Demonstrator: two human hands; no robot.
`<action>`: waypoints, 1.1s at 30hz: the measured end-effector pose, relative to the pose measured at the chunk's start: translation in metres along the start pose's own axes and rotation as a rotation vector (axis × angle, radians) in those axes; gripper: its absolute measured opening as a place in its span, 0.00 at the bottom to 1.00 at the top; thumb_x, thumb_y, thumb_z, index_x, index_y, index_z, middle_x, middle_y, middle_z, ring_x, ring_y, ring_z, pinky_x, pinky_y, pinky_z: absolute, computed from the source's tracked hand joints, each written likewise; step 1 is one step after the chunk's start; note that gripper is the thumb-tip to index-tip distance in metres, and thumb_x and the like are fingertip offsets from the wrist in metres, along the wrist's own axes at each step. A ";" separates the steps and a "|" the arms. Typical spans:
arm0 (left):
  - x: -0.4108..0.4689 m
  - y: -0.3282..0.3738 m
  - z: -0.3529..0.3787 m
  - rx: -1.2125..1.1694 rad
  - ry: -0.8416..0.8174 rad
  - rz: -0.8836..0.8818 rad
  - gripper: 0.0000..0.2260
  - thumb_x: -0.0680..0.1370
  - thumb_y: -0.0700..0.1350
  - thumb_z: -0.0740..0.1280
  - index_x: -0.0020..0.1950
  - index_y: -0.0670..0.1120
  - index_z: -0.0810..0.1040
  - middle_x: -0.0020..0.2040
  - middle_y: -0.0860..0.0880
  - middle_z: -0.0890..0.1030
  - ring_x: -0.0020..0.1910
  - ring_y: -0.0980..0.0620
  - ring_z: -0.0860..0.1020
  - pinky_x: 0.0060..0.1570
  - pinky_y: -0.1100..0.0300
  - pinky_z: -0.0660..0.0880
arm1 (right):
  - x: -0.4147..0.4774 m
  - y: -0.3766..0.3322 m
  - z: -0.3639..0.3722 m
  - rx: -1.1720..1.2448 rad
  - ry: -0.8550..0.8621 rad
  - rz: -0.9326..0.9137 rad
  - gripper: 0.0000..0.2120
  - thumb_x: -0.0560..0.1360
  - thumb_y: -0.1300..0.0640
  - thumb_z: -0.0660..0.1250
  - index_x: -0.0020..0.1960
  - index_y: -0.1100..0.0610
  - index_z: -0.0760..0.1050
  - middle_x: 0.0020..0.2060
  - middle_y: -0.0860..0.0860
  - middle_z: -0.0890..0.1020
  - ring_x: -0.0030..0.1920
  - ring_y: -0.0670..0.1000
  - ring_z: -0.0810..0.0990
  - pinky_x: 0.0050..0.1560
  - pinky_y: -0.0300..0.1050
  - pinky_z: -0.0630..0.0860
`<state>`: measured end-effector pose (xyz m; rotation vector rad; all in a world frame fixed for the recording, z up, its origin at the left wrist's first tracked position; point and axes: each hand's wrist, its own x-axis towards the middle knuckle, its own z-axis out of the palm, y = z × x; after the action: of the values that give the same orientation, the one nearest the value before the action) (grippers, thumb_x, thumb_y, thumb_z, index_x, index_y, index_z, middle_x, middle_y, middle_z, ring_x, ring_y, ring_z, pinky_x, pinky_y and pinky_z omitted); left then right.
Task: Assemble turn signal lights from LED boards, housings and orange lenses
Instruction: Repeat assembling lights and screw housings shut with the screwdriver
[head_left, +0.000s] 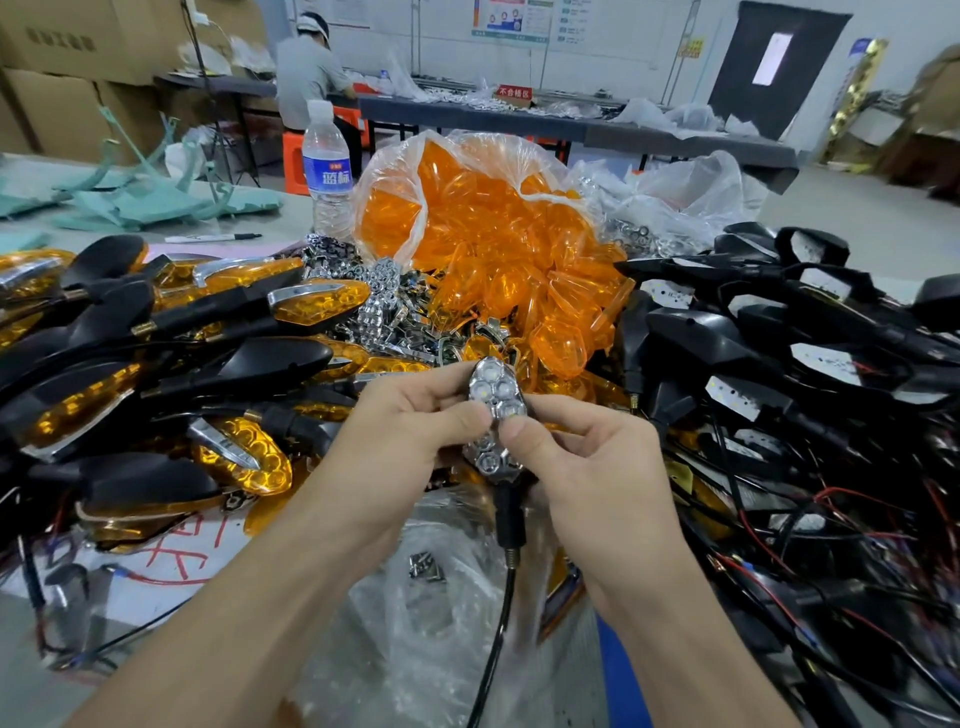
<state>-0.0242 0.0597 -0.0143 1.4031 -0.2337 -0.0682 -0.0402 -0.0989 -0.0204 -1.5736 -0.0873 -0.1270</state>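
Both hands pinch one chrome reflector unit (496, 391), its black stem and cable hanging below, above the table's (294, 207) near middle. The left hand (410, 415) and right hand (587, 462) each press thumb and forefinger on its edges, with the other fingers curled. Legible writing: "蓝标" on the water bottle's (328, 171) blue label and "不合格区" on a red sign (514, 92). Red handwriting on a white sheet (176, 551) and the wall posters (511, 18) cannot be read. A bag of orange lenses (483, 218) sits centre, finished lights (156, 338) left, and black housings (779, 332) right. A seated person (311, 73) works at the rear.
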 end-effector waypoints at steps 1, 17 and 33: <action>0.000 0.000 -0.001 0.034 0.011 0.030 0.13 0.82 0.34 0.65 0.57 0.47 0.87 0.49 0.46 0.89 0.46 0.54 0.86 0.42 0.66 0.79 | 0.000 -0.001 0.000 0.019 -0.019 0.016 0.08 0.78 0.63 0.74 0.54 0.53 0.87 0.42 0.51 0.89 0.45 0.54 0.89 0.50 0.53 0.86; 0.002 0.000 -0.009 0.166 0.092 -0.031 0.08 0.82 0.50 0.69 0.52 0.54 0.89 0.48 0.47 0.89 0.46 0.48 0.87 0.45 0.55 0.84 | -0.002 -0.002 0.005 0.061 -0.098 0.129 0.11 0.78 0.62 0.74 0.58 0.51 0.84 0.44 0.49 0.89 0.45 0.49 0.89 0.46 0.43 0.85; 0.013 0.006 -0.027 -0.055 0.574 0.092 0.14 0.85 0.46 0.67 0.43 0.50 0.88 0.39 0.52 0.86 0.39 0.53 0.84 0.41 0.52 0.85 | -0.006 -0.002 0.007 -0.166 -0.288 0.178 0.10 0.79 0.62 0.71 0.39 0.60 0.83 0.32 0.58 0.85 0.28 0.56 0.82 0.31 0.46 0.79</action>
<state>-0.0067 0.0847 -0.0104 1.2990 0.1795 0.3975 -0.0462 -0.0921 -0.0194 -1.7499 -0.1646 0.2386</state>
